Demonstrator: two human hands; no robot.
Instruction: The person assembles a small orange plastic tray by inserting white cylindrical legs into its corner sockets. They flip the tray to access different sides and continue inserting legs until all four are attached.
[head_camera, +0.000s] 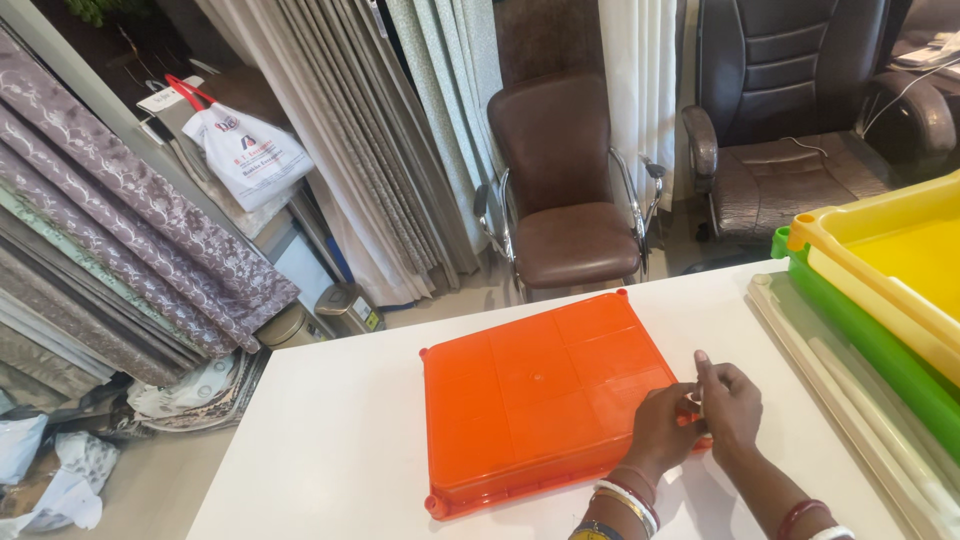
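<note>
An orange plastic tray (530, 390) lies upside down on the white table (330, 450). Both my hands meet at its near right corner. My left hand (658, 432) rests on the tray's edge with its fingers curled. My right hand (728, 405) pinches a small pale thing against the left hand's fingers; what it is cannot be made out. Bangles ring both wrists.
A stack of trays, yellow (900, 260) over green (880, 345) over cream (850, 390), sits at the table's right edge. Beyond the table stand a brown chair (565, 190), a dark armchair (800, 130), hanging curtains (380, 130) and fabric rolls (120, 230) at left.
</note>
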